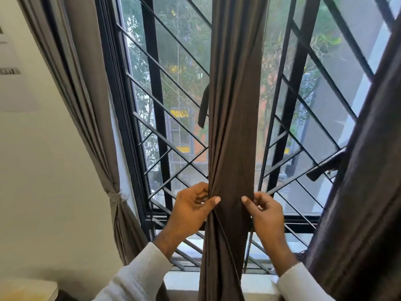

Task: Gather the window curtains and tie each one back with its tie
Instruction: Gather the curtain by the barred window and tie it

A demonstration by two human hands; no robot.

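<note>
Head view: a brown middle curtain [233, 118] hangs bunched into a narrow column in front of the window [173, 88], running from the top edge down past the sill [184, 279]. The left hand [192, 205] grips its left edge, thumb laid across the front folds and fingers curled behind the cloth. The right hand [265, 210] holds the right edge at the same height, thumb tip on the fabric and fingers curled round the side. Both hands squeeze the column inward, and the cloth twists just below them. A dark tie strip [204, 107] dangles off the column's left side, above the hands and apart from them.

On the far left a grey curtain [91, 109] hangs along the wall [43, 170] and is already cinched low down by a pale tie [115, 197]. On the right a dark curtain [364, 181] fills the edge of the frame, with a dark strap end [325, 168] sticking out from it toward the window.

Behind the glass a black grille [165, 148] of diagonal bars crosses both panes; trees and buildings show beyond. The sill is pale and runs under the window. White sleeves [138, 276] cover both forearms.
</note>
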